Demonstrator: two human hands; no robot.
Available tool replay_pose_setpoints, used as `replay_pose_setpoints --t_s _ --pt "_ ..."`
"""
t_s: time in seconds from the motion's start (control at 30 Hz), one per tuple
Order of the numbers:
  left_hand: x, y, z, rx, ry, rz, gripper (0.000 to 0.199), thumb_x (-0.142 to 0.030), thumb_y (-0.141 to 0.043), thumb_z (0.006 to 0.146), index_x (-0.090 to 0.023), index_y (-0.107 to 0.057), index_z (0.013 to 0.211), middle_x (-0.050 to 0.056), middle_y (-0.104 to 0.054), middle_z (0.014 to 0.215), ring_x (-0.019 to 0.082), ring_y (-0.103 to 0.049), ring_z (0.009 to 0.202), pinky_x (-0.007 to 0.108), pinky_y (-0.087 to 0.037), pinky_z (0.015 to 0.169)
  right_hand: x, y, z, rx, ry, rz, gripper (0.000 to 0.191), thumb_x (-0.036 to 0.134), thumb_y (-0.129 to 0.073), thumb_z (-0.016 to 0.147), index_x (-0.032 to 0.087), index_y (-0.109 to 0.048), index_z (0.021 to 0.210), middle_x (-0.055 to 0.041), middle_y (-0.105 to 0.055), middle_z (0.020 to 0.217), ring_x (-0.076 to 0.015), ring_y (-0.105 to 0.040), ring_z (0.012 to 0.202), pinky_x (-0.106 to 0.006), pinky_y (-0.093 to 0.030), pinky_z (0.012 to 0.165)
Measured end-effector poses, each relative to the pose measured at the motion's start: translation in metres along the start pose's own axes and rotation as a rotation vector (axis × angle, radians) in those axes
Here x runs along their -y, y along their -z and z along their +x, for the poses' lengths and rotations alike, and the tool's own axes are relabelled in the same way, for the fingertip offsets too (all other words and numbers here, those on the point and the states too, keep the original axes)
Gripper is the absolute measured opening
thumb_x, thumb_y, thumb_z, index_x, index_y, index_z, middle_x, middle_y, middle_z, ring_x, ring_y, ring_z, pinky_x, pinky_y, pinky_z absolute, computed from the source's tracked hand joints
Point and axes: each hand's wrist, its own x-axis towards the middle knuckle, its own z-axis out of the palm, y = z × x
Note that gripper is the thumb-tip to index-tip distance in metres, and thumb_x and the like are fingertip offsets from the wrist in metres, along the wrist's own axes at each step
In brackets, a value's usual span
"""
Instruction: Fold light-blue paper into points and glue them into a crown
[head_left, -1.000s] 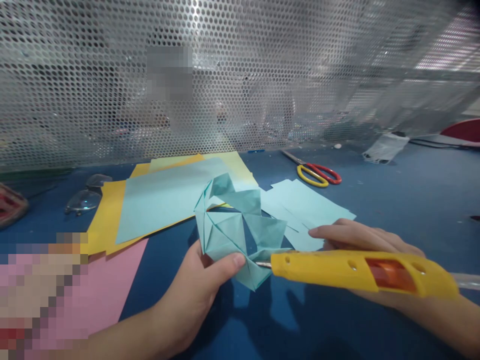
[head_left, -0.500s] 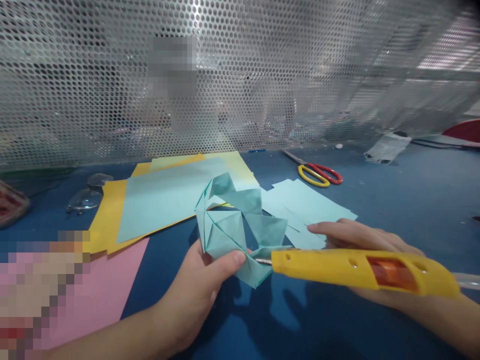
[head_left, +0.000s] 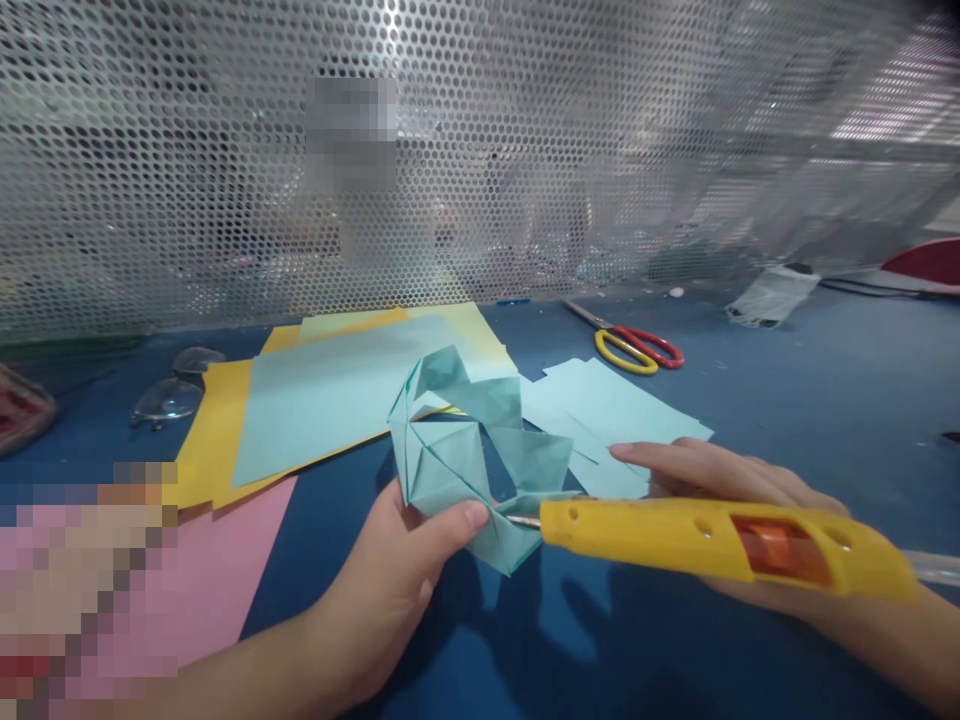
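A folded teal paper model (head_left: pixel 446 460), made of joined angular pieces around a gap, is pinched in my left hand (head_left: pixel 420 560), thumb on top of its lower part. My right hand (head_left: pixel 735 500) is behind and around a yellow glue gun (head_left: pixel 645 540) with an orange part in its body. The gun points left, its metal tip touching or very close to the paper beside my left thumb. The right index finger stretches out to the left, above the gun; the other fingers are largely hidden behind it.
Blue-green (head_left: pixel 337 390), yellow (head_left: pixel 199 440) and pink paper (head_left: pixel 232 570) lie left, more light-blue sheets (head_left: pixel 607 410) right of centre. Behind are scissors (head_left: pixel 630 345) and a mesh panel (head_left: pixel 465 150). Glasses (head_left: pixel 169 398) lie left, a white mask (head_left: pixel 772 296) right.
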Motion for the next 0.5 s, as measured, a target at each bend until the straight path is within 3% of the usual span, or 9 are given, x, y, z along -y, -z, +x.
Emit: replay_pose_setpoints --t_s 0.27,0.5 --pt "0.0007 0.0021 0.0015 0.003 -0.009 -0.038 0.013 -0.025 -0.081 0.071 -0.021 -0.071 0.077 -0.002 -0.067 0.076 0.010 -0.061 0.077 0.017 -0.049 0.074 0.0020 0.0050 0.0016 -0.031 0.017 -0.068 0.041 0.021 -0.052 0.084 0.036 -0.051 0.122 0.0081 -0.063 0.070 -0.0082 -0.061 0.054 -0.019 -0.044 0.049" --pt "0.0007 0.0013 0.0009 0.006 -0.019 -0.030 0.014 -0.026 -0.081 0.070 -0.020 -0.070 0.076 -0.002 -0.065 0.076 0.010 -0.059 0.077 0.017 -0.049 0.073 0.0075 0.0024 -0.0004 -0.071 -0.082 -0.055 0.035 0.024 -0.050 0.086 0.036 -0.057 0.118 0.0065 -0.063 0.069 -0.0116 -0.063 0.054 -0.023 -0.049 0.058"
